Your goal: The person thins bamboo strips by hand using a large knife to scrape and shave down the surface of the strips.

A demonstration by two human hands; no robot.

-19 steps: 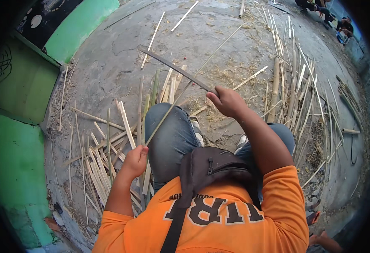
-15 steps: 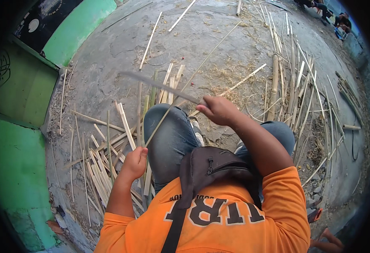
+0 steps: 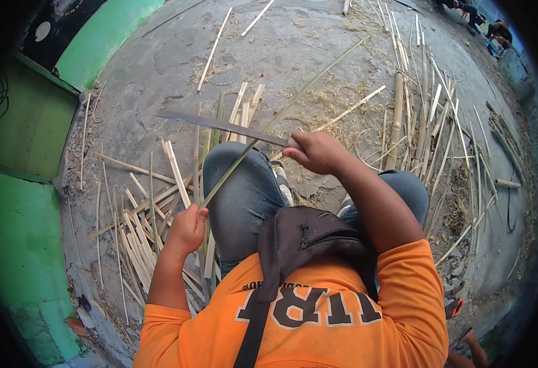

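- Covering most of the view, the grey concrete floor is rough and cracked, with dry fibres spread on it.
- A green wall stands at the person's left side, along the edge of the floor.
- The person sits low with both knees bent, wearing blue jeans and an orange shirt; a dark bag hangs on the chest by a strap.
- Many split bamboo strips lie in a loose heap on the floor just beside the left knee, and more long strips and poles lie on the right side, well apart from the heap.
- One long thin bamboo strip goes diagonally from the left hand, over the left knee, and far out over the floor toward the upper right.
- A long knife with a dark flat blade lies nearly level above the left knee; its blade crosses the long strip and seems to touch it there.
- The right hand is closed in a full fist around the handle of the knife, in front of the knees.
- The left hand is closed around the lower end of the long strip, thumb upward, beside the left thigh and just above the heap.
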